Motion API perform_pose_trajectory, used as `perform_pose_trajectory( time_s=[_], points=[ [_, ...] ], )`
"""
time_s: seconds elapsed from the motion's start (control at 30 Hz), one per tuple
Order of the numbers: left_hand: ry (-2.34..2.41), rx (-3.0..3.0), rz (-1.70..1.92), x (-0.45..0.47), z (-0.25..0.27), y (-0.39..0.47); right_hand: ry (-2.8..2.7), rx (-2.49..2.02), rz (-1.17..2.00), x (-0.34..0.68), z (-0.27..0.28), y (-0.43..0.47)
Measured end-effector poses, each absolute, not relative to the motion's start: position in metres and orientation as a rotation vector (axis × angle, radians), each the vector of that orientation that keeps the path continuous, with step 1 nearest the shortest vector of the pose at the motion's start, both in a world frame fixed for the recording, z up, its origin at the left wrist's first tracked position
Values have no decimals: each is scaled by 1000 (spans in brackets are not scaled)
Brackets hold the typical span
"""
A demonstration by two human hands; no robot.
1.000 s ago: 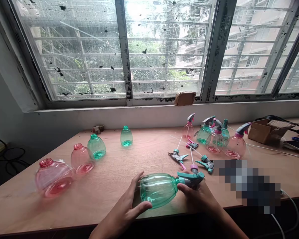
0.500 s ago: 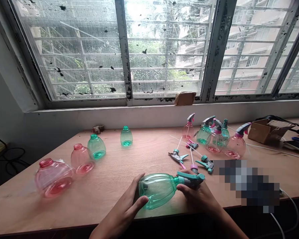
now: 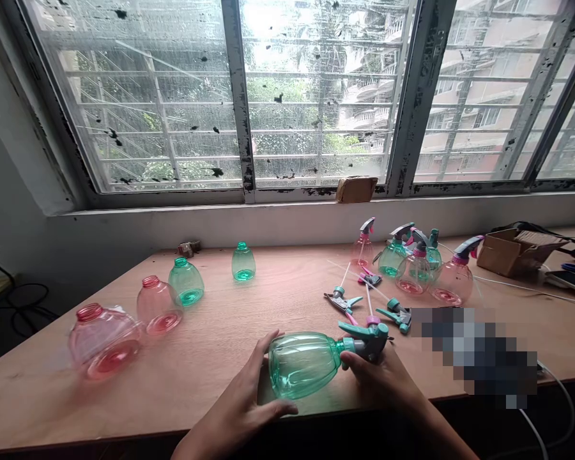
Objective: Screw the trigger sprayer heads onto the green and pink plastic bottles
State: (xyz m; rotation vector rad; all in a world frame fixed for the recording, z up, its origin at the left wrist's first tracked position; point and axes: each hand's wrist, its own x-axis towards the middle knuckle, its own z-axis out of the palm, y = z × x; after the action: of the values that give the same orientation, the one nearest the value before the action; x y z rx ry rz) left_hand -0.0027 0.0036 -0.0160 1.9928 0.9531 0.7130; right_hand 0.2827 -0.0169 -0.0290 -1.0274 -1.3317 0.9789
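Observation:
A green spray bottle [image 3: 304, 365] lies on its side above the near table edge, its grey-and-teal trigger head [image 3: 370, 340] pointing right. My right hand [image 3: 386, 374] is closed around the neck and trigger head, thumb at the collar. At the bottle's base, my left hand [image 3: 244, 386] is open, with its thumb stretched out below the bottle and its fingers partly behind it. Just beyond lie several loose trigger heads with tubes, among them a teal one [image 3: 398, 315] and a pink-collared one [image 3: 372, 319] partly hidden by the bottle's head.
On the left stand pink bottles [image 3: 106, 342] and green bottles [image 3: 186, 282] without heads. Several bottles with trigger heads, such as a pink one [image 3: 453, 281], stand at the back right. Beside them are a cardboard box [image 3: 503, 252] and cables. A blurred patch covers the right front.
My left thumb has come off the bottle and stretched out below it. The trigger head has turned about the bottle's axis in my right hand, its lever now tilted upward.

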Motion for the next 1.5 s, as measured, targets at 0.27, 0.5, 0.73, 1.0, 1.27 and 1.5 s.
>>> perform_pose_trajectory(
  time_s=[0.27, 0.5, 0.73, 1.0, 1.27, 1.5],
  points=[
    [963, 1921, 668, -4, -8, 1, -1321, -1005, 996, 283, -31, -16],
    [906, 1893, 707, -6, -15, 4, -1337, -1032, 978, 285, -35, -15],
    [886, 1936, 744, -3, -21, 7, -1306, -1030, 1009, 285, -36, -14],
    [906, 1943, 688, -6, -11, 3, -1349, -1010, 960, 285, -36, -14],
    [921, 1842, 684, -4, -9, 1, -1339, -1058, 951, 286, -38, -13],
    [904, 1904, 725, -3, -15, 6, -1311, -1003, 1001, 285, -37, -11]
  ],
)
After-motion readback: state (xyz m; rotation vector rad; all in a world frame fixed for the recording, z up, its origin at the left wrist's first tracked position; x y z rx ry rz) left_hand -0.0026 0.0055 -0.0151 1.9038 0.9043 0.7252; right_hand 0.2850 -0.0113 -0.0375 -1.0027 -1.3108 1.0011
